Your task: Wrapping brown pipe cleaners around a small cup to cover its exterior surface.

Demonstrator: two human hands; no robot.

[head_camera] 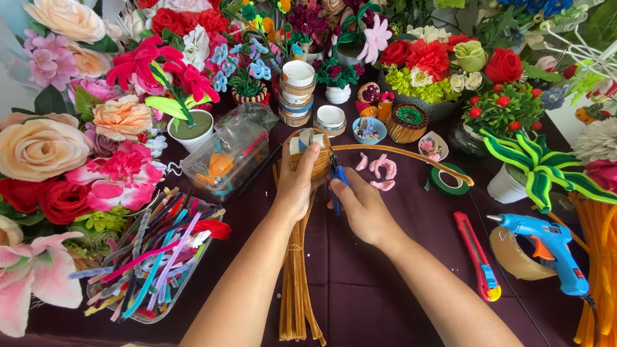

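My left hand [297,186] grips a small round pot [319,157] wound with tan pipe cleaner, held upright over the dark purple table [360,283]. A long tan pipe cleaner [411,157] runs from the pot off to the right. My right hand [363,209] holds blue-handled cutters [337,175] right beside the pot's right side. A bundle of tan pipe cleaners [295,283] lies under my left forearm. Small pink curled pieces [380,168] lie just beyond my right hand.
Near left is a clear tray of mixed pipe cleaners [154,263], and a clear box [225,157] beyond it. To the right lie a green tape roll [448,183], red utility knife [477,257], blue glue gun [546,247] and clear tape roll [511,260]. Artificial flowers and pots ring the table.
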